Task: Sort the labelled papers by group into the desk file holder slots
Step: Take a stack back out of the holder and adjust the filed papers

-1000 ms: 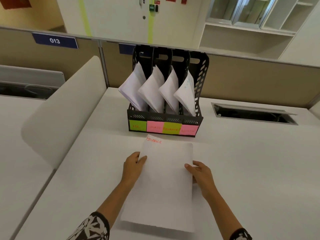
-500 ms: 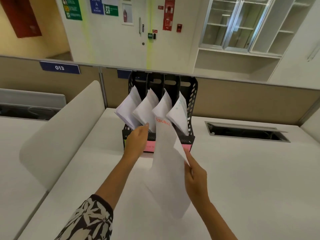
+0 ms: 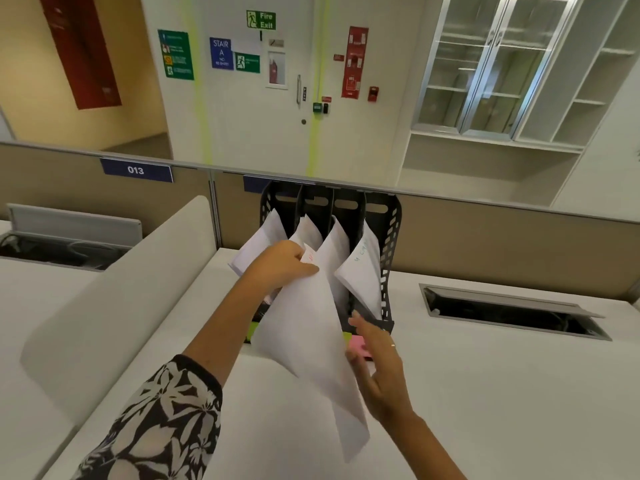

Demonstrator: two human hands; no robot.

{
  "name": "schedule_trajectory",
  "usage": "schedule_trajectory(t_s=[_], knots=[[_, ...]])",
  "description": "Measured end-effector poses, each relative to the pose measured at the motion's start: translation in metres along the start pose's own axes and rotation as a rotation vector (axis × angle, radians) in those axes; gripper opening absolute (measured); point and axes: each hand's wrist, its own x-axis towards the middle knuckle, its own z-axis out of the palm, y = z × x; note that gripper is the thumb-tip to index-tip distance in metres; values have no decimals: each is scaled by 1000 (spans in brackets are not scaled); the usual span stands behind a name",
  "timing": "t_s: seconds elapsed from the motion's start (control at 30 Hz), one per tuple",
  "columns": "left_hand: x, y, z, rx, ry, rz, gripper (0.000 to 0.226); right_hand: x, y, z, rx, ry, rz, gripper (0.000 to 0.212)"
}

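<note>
A black four-slot desk file holder (image 3: pixel 388 237) stands at the back of the white desk (image 3: pixel 502 393), with white papers (image 3: pixel 363 271) leaning in each slot. Green (image 3: pixel 251 330) and pink (image 3: pixel 360 348) sticky labels show on its front; the others are hidden. My left hand (image 3: pixel 284 266) grips the top of a white sheet (image 3: pixel 304 337) marked in red, holding it up against the holder's middle slots. The sheet hangs tilted down toward me. My right hand (image 3: pixel 377 358) lies with straight fingers along the sheet's lower right edge.
A curved white divider panel (image 3: pixel 121 289) rises on the left of the desk. An open cable hatch (image 3: pixel 512 313) is set into the desk on the right. A beige partition with a "013" sign (image 3: pixel 135 170) runs behind the holder.
The sheet went from flat on the desk to lifted at the holder. My left hand moved up to its top edge, and my right hand loosened from its pinch.
</note>
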Motion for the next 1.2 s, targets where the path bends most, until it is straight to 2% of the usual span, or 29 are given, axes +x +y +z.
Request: schedule_trajectory(t_s=[0.03,0.17,0.23,0.3,0.4,0.5,0.67,0.77,0.87,0.93,0.97,1.07,1.2], knots=[[3,3,-7,28,5,5,20,21,3,2,13,36,54,50],[14,20,-33,123,9,16,37,115,22,16,-172,51,114,50],[18,29,-44,188,-2,13,38,159,29,26,-297,-54,98,54],[22,37,-55,244,-13,20,38,195,35,37,-427,-226,81,54],[27,47,-70,327,-22,43,41,224,37,49,-635,-486,37,42],[34,57,-84,391,-10,58,41,234,36,46,-710,-594,34,36],[41,76,-101,406,-79,97,29,241,35,17,-770,-505,88,41],[42,89,-111,402,-76,125,23,244,35,-3,-767,-453,195,29],[50,103,-117,349,-83,129,25,242,32,-16,-748,-456,234,30],[56,113,-117,312,-98,123,25,240,34,-21,-743,-445,249,11],[60,116,-116,305,-90,124,27,239,35,-22,-734,-434,258,12],[79,122,-109,295,-11,158,32,235,42,-26,-701,-411,248,17],[111,120,-83,311,165,218,27,232,48,-30,-631,-374,201,27]])
